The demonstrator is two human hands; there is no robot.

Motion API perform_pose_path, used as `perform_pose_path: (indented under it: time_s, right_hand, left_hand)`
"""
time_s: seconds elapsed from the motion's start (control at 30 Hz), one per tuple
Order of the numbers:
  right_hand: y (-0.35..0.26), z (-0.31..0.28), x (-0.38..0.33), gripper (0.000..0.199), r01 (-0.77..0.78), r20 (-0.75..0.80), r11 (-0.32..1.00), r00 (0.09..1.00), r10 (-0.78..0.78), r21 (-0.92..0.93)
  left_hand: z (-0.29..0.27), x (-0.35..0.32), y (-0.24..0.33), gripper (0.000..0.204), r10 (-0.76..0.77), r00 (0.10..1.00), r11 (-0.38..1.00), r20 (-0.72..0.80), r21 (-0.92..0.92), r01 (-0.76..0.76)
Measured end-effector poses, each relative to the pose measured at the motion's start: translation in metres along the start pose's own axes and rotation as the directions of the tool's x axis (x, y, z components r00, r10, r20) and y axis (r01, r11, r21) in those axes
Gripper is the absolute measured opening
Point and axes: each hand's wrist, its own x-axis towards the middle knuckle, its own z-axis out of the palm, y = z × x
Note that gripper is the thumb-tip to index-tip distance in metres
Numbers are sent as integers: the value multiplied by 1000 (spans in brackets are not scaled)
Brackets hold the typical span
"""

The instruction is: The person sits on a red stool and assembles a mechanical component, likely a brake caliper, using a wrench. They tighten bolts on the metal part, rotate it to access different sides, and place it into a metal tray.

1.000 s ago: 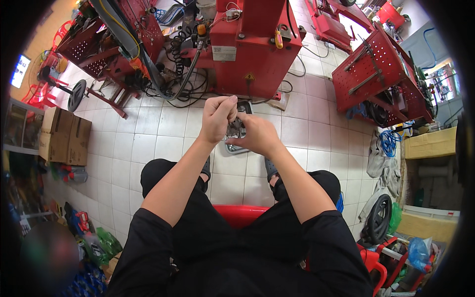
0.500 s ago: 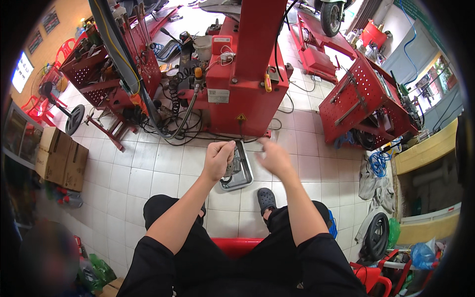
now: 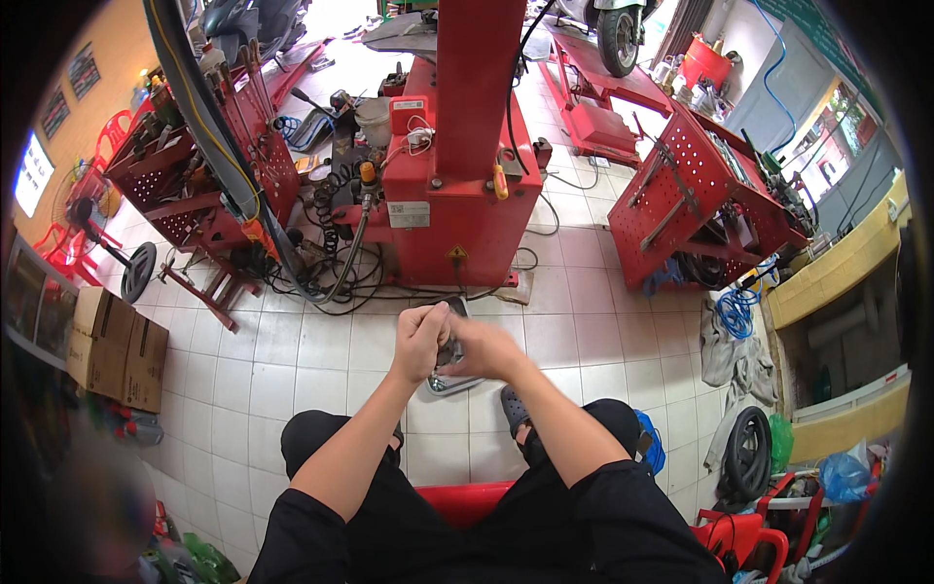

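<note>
My two hands meet in front of my knees, above a small grey metal tray (image 3: 449, 383) lying on the white floor tiles. My left hand (image 3: 420, 341) is curled into a fist around a small dark part, most of it hidden. My right hand (image 3: 488, 348) presses against that fist with its fingers reaching to the same spot; its grip is hidden. I sit on a red stool (image 3: 465, 501) in black clothes, with a dark sandal (image 3: 514, 407) beside the tray.
A tall red tyre-changing machine (image 3: 457, 185) stands straight ahead with hoses and cables (image 3: 336, 268) on the floor. Red tool racks are at the left (image 3: 190, 185) and right (image 3: 696, 200). Cardboard boxes (image 3: 117, 348) sit at the left, a tyre (image 3: 747, 453) at the right.
My head has tilted up, so more of the workshop shows. My hands were slightly apart half a second ago and have come together again over the tray.
</note>
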Motion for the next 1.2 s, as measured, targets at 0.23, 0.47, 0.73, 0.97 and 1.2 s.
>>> perform_pose_path:
  time_s: [0.23,0.47,0.73,0.97,1.2]
  right_hand:
    - [52,-52,-12,67,-458,-225,888,870,438,-40]
    - [-23,-6,-12,68,-80,192,997,978,79,0]
    - [-14,30,-8,62,-4,0,1000,1000,4,12]
    - [57,-48,-6,47,-528,-266,794,846,462,-301]
    - [14,-25,-23,68,-99,92,988,992,89,114]
  left_hand:
    - [-5,0,2,44,-32,999,997,26,-65,33]
    - [-3,-3,-3,43,-54,998,996,34,-76,56]
    - [-1,-3,-4,43,-68,998,996,8,53,68]
    - [3,-2,7,45,-81,996,997,48,18,81]
    - [4,-2,2,44,-34,998,999,56,-2,35]
